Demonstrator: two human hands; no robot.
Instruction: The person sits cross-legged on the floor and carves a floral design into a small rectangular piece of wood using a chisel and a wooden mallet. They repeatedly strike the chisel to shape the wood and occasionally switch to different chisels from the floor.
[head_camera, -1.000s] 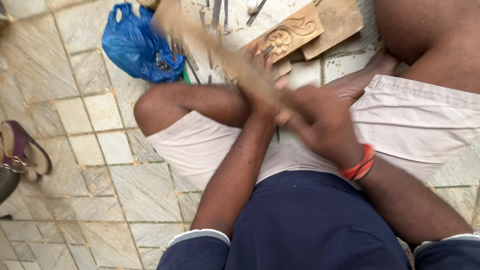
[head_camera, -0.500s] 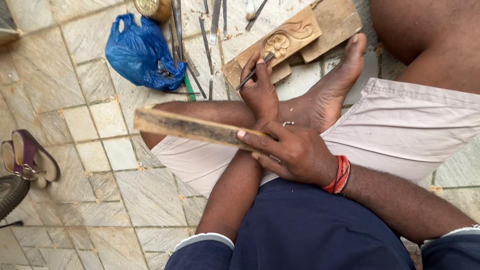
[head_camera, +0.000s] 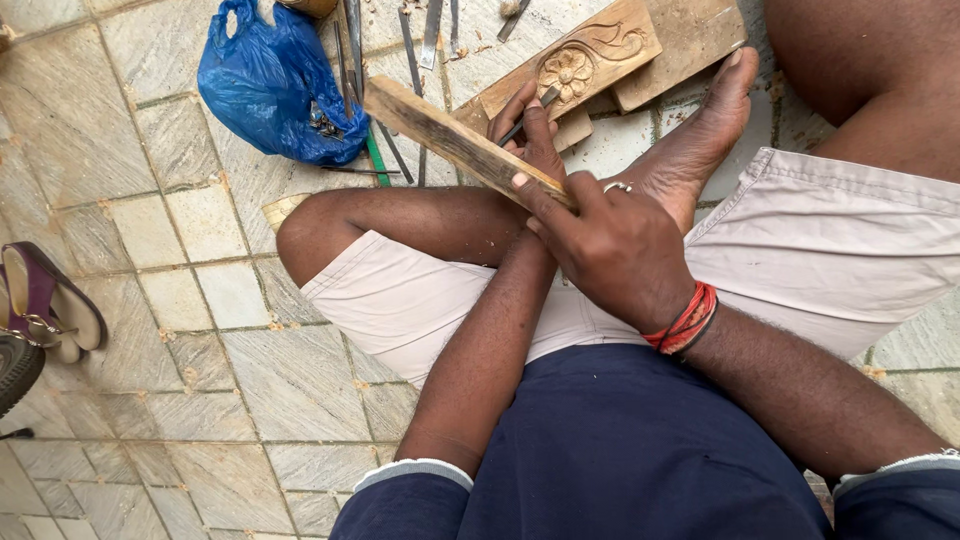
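Note:
My right hand (head_camera: 612, 245), with red bands at the wrist, grips one end of a long flat wooden stick (head_camera: 450, 140) that slants up and to the left over my bent knee. My left hand (head_camera: 532, 135) reaches past it and holds a thin metal chisel (head_camera: 528, 118), whose tip rests by a carved wooden block (head_camera: 585, 62) with a flower pattern. The block lies on the tiled floor just beyond my bare foot (head_camera: 700, 140). My left forearm crosses under the right hand.
A blue plastic bag (head_camera: 268, 82) lies at the upper left, with several metal chisels (head_camera: 420, 40) beside it. A plain wooden board (head_camera: 690, 40) sits behind the carved block. A sandal (head_camera: 50, 305) and a tyre edge (head_camera: 15, 365) are at the left.
The stick went from a blurred swing to lying level over my thigh, and now slants up toward the bag. My left hand has stayed at the carved block with the chisel.

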